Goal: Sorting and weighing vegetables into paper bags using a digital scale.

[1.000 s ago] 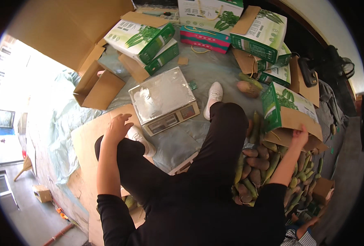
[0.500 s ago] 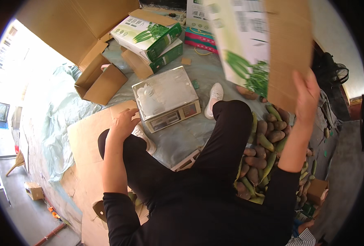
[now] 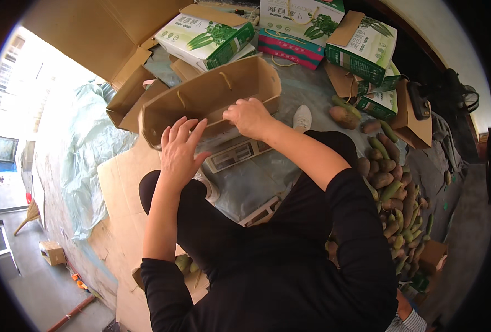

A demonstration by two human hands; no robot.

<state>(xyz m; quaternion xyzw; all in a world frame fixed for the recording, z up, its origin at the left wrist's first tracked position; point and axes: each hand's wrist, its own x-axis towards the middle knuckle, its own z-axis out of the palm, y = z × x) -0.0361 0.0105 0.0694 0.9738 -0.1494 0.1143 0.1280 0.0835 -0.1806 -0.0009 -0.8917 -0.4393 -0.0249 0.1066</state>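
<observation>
The open box (image 3: 204, 91) sits in front of the person, over the scale (image 3: 233, 159) – whether its base rests fully on the plate is hidden. It looks like plain brown cardboard, so it should be light and fairly stiff along its folds, not fragile, though the long walls will likely bow if pushed mid-span. Cardboard should give bare skin a dry, sure grip. The best holds are the near and far rims or the 2 short ends; the 2 cord loops (image 3: 182, 100) on the far inner wall (thin, soft-looking) would suit carrying better than steadying.

The left hand (image 3: 180, 149) is spread wide, fingertips at the near rim, gripping nothing; I cannot tell if they touch. The right hand (image 3: 249, 118) has its fingers curled in and seems to pinch the near wall.

Underneath, a wrinkled plastic sheet (image 3: 240, 193) covers the floor, with flat cardboard (image 3: 125, 185) on the left. White-and-green boxes stand farther off, including a printed box (image 3: 193, 36) beyond the open one. A pile of radishes (image 3: 392, 180) lies right of the knee – with a black fan (image 3: 467, 95) beyond, near the wall.
</observation>
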